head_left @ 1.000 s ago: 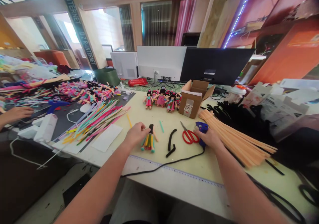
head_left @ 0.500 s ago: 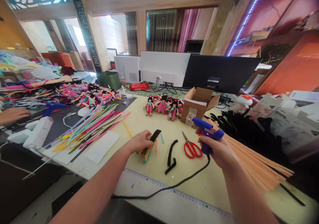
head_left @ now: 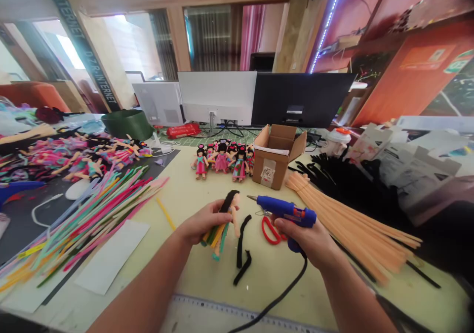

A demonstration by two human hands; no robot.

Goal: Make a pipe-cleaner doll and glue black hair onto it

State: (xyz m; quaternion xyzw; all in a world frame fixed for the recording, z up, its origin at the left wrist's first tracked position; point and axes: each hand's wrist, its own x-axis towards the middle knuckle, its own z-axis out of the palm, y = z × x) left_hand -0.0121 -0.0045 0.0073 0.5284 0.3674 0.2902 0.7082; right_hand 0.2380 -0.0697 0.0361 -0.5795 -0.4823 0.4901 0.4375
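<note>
My left hand [head_left: 209, 219] grips a small doll [head_left: 219, 234] with black hair, a peach face and arm, and a yellow, green and teal skirt. In my right hand [head_left: 305, 234] is a blue glue gun [head_left: 285, 208], its nozzle pointing left, a short gap away from the doll's head. Red-handled scissors [head_left: 271, 231] lie partly hidden behind the right hand. Two black fuzzy pieces [head_left: 241, 241] rest on the pale mat between my hands. A yellow stick [head_left: 165, 213] lies left of my left hand.
Finished dolls [head_left: 222, 160] stand beside an open cardboard box [head_left: 270, 162]. Colourful pipe cleaners [head_left: 111, 209] and white paper [head_left: 113, 256] lie left; peach [head_left: 344, 219] and black bundles [head_left: 348, 180] lie right. The glue gun's cord [head_left: 277, 298] crosses the front ruler [head_left: 222, 311].
The doll has turned, now showing its face side and arm. The glue gun has tilted flatter, nozzle nearer the doll's head. The whole view has swung right.
</note>
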